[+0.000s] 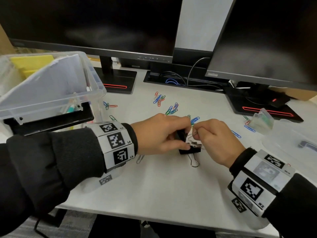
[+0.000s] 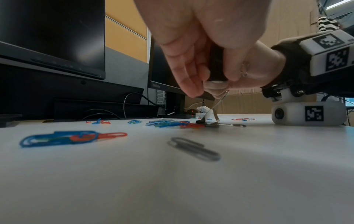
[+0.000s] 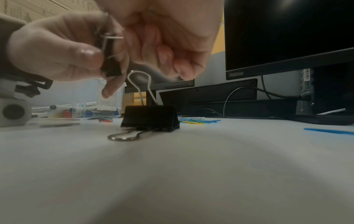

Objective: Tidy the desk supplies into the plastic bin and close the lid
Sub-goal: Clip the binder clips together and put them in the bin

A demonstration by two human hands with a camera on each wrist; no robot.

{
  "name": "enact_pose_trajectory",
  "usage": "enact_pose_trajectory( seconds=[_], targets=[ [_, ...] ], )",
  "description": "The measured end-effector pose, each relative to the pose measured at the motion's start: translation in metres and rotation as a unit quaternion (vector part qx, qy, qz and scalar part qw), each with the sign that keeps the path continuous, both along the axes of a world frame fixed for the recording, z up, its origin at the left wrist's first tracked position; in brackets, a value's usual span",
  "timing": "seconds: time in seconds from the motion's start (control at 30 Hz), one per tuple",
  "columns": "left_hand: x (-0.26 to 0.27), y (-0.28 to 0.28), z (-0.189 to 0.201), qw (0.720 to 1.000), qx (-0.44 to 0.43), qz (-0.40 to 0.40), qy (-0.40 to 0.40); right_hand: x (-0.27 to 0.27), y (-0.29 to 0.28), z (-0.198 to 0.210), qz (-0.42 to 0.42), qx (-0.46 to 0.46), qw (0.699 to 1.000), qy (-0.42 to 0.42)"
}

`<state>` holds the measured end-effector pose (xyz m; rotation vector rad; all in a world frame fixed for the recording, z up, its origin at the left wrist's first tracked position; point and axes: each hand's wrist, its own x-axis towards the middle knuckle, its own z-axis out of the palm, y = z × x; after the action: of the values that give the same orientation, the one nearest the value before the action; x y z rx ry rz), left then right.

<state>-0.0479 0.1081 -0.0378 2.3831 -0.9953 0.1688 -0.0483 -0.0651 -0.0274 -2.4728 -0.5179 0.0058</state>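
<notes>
My left hand (image 1: 183, 137) grips a black binder clip (image 1: 180, 134) just above the desk; the same clip (image 3: 112, 62) sits between its thumb and fingers in the right wrist view. My right hand (image 1: 197, 133) is curled against it and seems to pinch that clip's wire handle. A second black binder clip (image 1: 189, 149) lies on the desk below both hands, one handle flat, one upright (image 3: 139, 81). Coloured paper clips (image 1: 159, 99) are scattered behind. The clear plastic bin (image 1: 96, 79) stands open at the left, with paper and pens inside. Its clear lid (image 1: 291, 140) lies at the right.
Two dark monitors (image 1: 96, 23) on black stands (image 1: 118, 81) line the back, with cables between them. A small clear box of paper clips (image 1: 260, 121) stands open at the right. A grey paper clip (image 2: 193, 149) lies near my left wrist. The desk's front edge is close.
</notes>
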Motion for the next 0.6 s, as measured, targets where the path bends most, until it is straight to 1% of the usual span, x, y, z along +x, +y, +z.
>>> enact_pose_trajectory(
  seconds=[0.1, 0.2, 0.27, 0.3, 0.37, 0.43, 0.47, 0.53, 0.6],
  targets=[
    [0.000, 0.000, 0.002, 0.998, 0.030, 0.043, -0.030, 0.003, 0.000, -0.002, -0.014, 0.032, 0.999, -0.015],
    [0.002, -0.001, 0.002, 0.994, 0.060, 0.086, -0.029, 0.003, -0.001, -0.003, -0.039, 0.057, 0.997, -0.041],
    [0.006, 0.001, 0.000, 0.990, 0.055, 0.129, -0.013, 0.003, -0.004, -0.005, -0.050, 0.067, 0.996, -0.028],
    [0.008, 0.002, 0.000, 0.987, 0.056, 0.153, -0.001, 0.003, -0.006, -0.005, -0.044, 0.057, 0.997, -0.006],
    [0.010, 0.002, 0.000, 0.980, 0.068, 0.185, 0.021, 0.001, -0.010, -0.009, -0.015, -0.008, 0.999, 0.033],
    [0.010, 0.000, 0.000, 0.978, 0.065, 0.194, 0.046, -0.002, -0.011, -0.009, 0.011, -0.087, 0.995, 0.041],
    [0.009, -0.002, 0.001, 0.977, 0.054, 0.196, 0.060, -0.003, -0.011, -0.009, 0.022, -0.105, 0.993, 0.040],
    [0.007, -0.003, 0.002, 0.974, 0.012, 0.205, 0.096, -0.002, -0.011, -0.010, 0.034, -0.106, 0.993, 0.035],
    [0.006, -0.003, 0.003, 0.968, -0.026, 0.215, 0.129, 0.000, -0.011, -0.011, 0.016, -0.088, 0.996, 0.024]
  ],
)
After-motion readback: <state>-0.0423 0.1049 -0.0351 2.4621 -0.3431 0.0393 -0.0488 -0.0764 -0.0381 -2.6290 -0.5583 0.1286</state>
